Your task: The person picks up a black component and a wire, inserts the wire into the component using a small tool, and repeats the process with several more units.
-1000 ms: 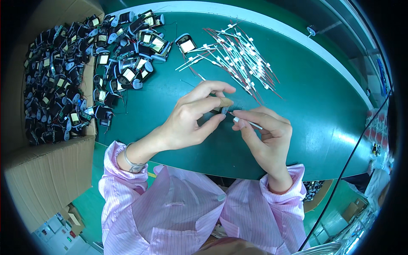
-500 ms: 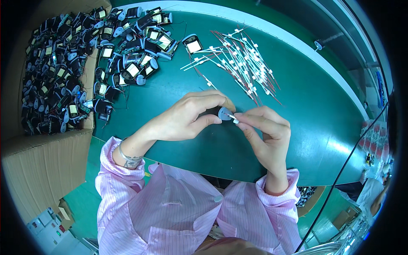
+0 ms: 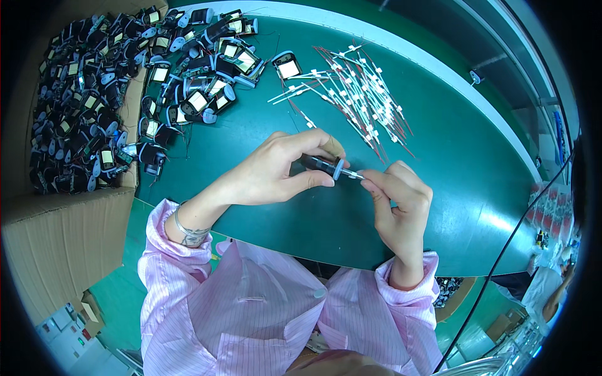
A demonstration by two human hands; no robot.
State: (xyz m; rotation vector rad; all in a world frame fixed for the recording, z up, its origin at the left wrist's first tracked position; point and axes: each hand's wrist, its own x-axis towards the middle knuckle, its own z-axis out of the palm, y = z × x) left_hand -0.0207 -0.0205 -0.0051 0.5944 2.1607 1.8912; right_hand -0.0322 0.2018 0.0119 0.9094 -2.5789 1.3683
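My left hand (image 3: 266, 170) grips a small black device (image 3: 316, 164) between thumb and fingers. Its grey oval end cap (image 3: 338, 169) points toward my right hand (image 3: 404, 199). Thumb and forefinger of that hand pinch a thin white wire lead (image 3: 353, 175), which meets the grey cap. Whether the lead goes into the cap or only touches it I cannot tell. Both hands are raised over the green table (image 3: 282, 229). Beyond them lies a loose heap of white-and-red wire leads (image 3: 364, 94) with small white connectors.
At the left a cardboard box (image 3: 63, 235) is full of similar black devices. More of these devices (image 3: 194, 100) spill onto the table beside it, and a single one (image 3: 286, 66) lies near the leads. A black cable (image 3: 501, 257) runs down at the right.
The device has turned in my left hand, so its black side shows and the cap is seen edge-on. My right fingers have moved slightly right, and the white connector below them no longer shows.
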